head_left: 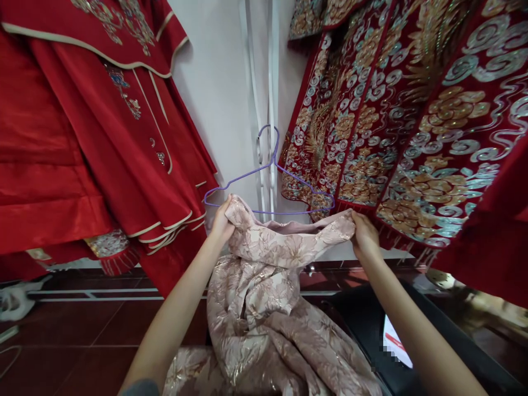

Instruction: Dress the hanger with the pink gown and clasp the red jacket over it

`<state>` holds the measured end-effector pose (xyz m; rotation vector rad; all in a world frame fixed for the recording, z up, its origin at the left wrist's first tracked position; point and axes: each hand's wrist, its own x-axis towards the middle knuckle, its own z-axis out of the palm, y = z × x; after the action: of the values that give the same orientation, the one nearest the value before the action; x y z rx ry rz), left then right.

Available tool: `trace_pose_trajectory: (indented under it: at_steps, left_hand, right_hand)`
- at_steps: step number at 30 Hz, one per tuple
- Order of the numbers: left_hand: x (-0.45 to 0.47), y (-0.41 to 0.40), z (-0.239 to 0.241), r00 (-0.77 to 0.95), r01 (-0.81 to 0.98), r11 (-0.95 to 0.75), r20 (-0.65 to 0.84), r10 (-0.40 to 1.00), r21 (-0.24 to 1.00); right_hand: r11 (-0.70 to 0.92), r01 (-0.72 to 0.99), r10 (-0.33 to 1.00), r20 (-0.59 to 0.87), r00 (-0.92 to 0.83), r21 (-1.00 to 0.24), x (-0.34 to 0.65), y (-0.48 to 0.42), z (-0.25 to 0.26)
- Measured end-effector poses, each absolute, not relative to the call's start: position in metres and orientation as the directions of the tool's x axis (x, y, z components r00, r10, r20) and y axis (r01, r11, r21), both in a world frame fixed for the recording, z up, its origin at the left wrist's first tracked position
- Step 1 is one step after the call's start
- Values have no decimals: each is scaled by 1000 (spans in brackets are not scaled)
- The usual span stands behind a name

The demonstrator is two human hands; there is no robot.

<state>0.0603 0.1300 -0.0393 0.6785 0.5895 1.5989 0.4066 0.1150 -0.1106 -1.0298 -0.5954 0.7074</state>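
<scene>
pink dress (280, 247) shoulders clamped, left hand (220, 223) and right hand (365, 236); hanger (273, 163) close above, robes (412, 137) flanking.

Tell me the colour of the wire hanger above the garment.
Purple hanger, above the pink floral garment; head view shows it best.

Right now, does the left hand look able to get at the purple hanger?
Probably yes. The left hand sits right at the left end of the hanger with nothing between them, though it is gripping the dress and would have to loosen that hold.
</scene>
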Motion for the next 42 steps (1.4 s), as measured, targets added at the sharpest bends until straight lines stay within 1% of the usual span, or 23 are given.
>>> trace_pose_trajectory:
  at_steps: [4,8,11,13,14,17,18,20,22,23,25,26,28,29,31,35,38,40,42]
  left_hand:
    - [57,130,-36,-86,-642,-144,116,990,753]
    - [55,130,-35,-85,-585,-159,135,987,795]
    - [54,130,-36,-90,-563,-166,140,986,810]
    - [55,130,-37,-88,-554,-165,139,986,816]
    - [56,129,-39,-81,-549,-161,140,987,820]
    - [64,124,-44,-51,-534,-151,147,988,832]
    - [67,122,-46,-43,-525,-151,151,988,837]
    - [69,118,-48,-37,-491,-164,167,985,856]
    - [62,112,-46,-25,-398,-190,196,980,897]
    - [54,108,-43,-16,-322,-212,218,976,923]
    - [28,99,-32,38,-107,-256,261,964,961]
    - [12,94,-25,79,22,-278,275,958,960]
    - [-22,83,-10,182,264,-306,264,947,915]
    - [-37,79,-4,194,371,-324,269,944,870]
    - [-60,73,5,176,512,-368,325,929,776]
    - [-79,75,3,165,692,-399,406,899,602]
    - [-82,81,-6,168,812,-375,435,884,448]
    - [-81,83,-9,164,850,-358,453,877,385]
    - [-79,83,-9,156,859,-362,489,858,363]
  right_hand:
    - [292,-209,751,89,654,-933,410,130,-110]
    - [315,-207,753,112,648,-926,412,135,-108]
    - [364,-151,747,191,637,-919,412,132,-103]
    - [412,-63,733,289,616,-909,411,131,-92]
    - [445,0,725,361,587,-895,410,131,-84]
    - [543,223,713,585,388,-810,399,136,-52]
    - [563,295,713,634,299,-772,394,138,-41]
    - [596,406,714,689,126,-693,382,144,-24]
    - [612,487,722,691,-24,-623,373,148,-14]
    - [610,524,732,676,-86,-594,371,149,-11]
    - [588,594,759,628,-171,-549,371,149,-11]
    - [579,618,770,605,-202,-531,373,148,-11]
    - [577,642,775,586,-237,-504,379,147,-13]
    - [580,649,770,591,-239,-493,381,147,-14]
    - [581,664,755,616,-225,-471,384,149,-16]
    - [559,696,746,640,-185,-451,385,155,-19]
    - [550,702,752,634,-179,-453,384,156,-20]
    - [544,707,753,635,-174,-452,384,154,-19]
    - [532,715,757,633,-163,-453,384,152,-17]
